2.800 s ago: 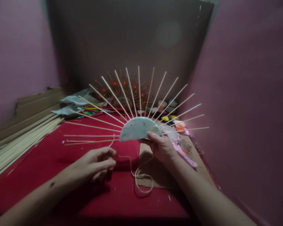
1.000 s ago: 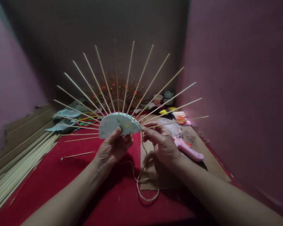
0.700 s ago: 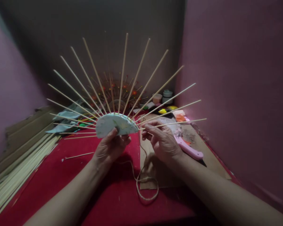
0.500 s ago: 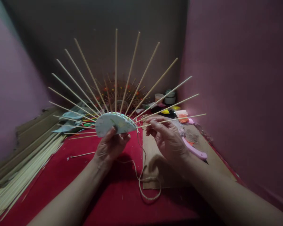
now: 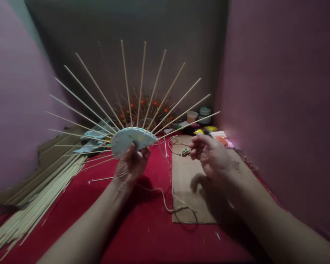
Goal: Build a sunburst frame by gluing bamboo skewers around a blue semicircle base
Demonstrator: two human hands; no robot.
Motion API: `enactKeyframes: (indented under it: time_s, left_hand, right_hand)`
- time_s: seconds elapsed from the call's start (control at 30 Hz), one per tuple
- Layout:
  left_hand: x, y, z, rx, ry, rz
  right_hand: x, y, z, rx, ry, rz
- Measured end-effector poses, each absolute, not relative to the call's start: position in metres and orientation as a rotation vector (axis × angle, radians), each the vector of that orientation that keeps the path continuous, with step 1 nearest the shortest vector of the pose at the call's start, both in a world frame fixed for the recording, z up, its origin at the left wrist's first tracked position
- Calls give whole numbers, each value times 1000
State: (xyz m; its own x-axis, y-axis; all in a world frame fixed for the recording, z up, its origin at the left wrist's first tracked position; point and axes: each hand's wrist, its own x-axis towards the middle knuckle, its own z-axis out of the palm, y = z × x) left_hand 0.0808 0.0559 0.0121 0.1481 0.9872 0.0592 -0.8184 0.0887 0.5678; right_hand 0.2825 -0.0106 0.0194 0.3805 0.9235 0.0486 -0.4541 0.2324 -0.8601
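Observation:
My left hand [image 5: 132, 161] grips a pale blue half-round disc [image 5: 126, 142], thumb on its near face and fingers behind. Thin wooden sticks [image 5: 141, 84] fan out from the disc's curved edge to the left, up and right. My right hand [image 5: 209, 152] is raised over a brown board, its fingers loosely bent and slightly apart, with nothing plainly held. Just left of those fingertips is a small bundle of twine [image 5: 185, 151] with a green spot. A length of twine [image 5: 165, 203] runs from under my left hand across to the board.
The brown board [image 5: 187, 190] lies on a red cloth [image 5: 143, 227]. Many loose sticks [image 5: 41, 205] are bundled at the left beside cardboard strips [image 5: 55, 146]. At the back are a decorated stick fan [image 5: 154, 106], jars [image 5: 205, 114] and small coloured packets [image 5: 221, 139].
My right hand has let go of the rightmost stick and moved right, away from the disc. The fan has tilted slightly anticlockwise in my left hand. The twine bundle has come into sight.

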Motion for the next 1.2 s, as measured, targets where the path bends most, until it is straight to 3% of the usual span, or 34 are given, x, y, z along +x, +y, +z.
enactKeyframes:
  time_s: [0.23, 0.5, 0.67, 0.97, 1.2]
  left_hand:
    - [89, 47, 10, 661, 374, 1370]
    - [92, 36, 14, 652, 428, 1284]
    - [93, 40, 4, 734, 351, 1323]
    - [96, 36, 11, 655, 380, 1314]
    - [100, 31, 18, 570, 336, 1329]
  right_hand:
    - [250, -30, 2, -876, -1352, 696]
    - [243, -32, 2, -1063, -1542, 557]
    - [239, -33, -4, -1070, -1667, 323]
    - [239, -36, -3, -1016, -1665, 210]
    - [240, -37, -17, -1010, -1879, -296]
